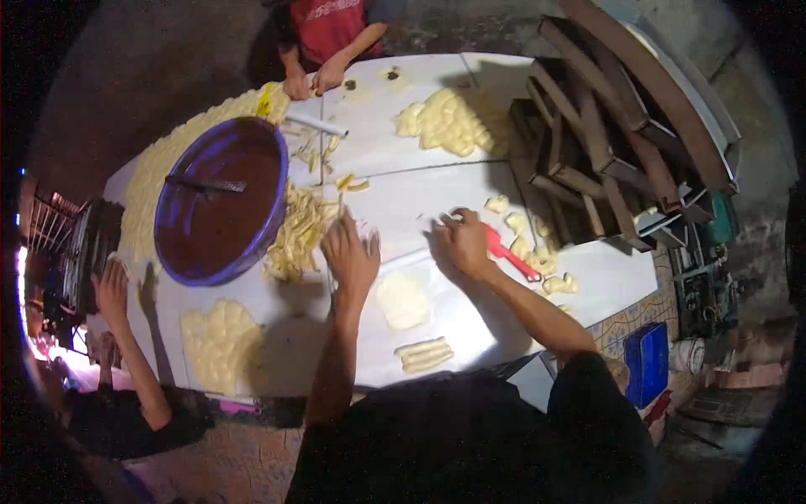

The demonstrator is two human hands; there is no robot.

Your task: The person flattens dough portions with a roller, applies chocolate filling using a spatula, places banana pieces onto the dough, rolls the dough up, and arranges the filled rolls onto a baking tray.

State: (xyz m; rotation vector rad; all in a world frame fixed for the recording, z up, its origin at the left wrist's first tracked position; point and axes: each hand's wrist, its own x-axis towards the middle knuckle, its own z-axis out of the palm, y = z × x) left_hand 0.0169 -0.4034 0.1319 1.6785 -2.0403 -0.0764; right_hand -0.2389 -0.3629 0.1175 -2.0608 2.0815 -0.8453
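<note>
My left hand [351, 259] is open, fingers stretched forward and thumb apart, over the white table [470, 186] at the edge of a pile of pale yellow-brown strips [295, 231]. My right hand [463, 244] has its fingers curled down at the tabletop; what they hold, if anything, is hidden. Beside its knuckles lies a red-handled tool [514, 254], its far end out of sight. Between my forearms a flattened piece of dough [403, 300] rests on the table. Nearer to me are dough rolls [424, 354] side by side. Twisted dough pieces [525, 239] lie right of my right hand.
A large purple basin [284, 172] of brown filling with a utensil stands left. Dough mounds [453, 122] [220, 340] and rows of dough pieces [147, 202] cover other parts. Stacked wooden trays [600, 155] crowd the right. Co-workers' hands [323, 77] [111, 290] are at the far and left edges.
</note>
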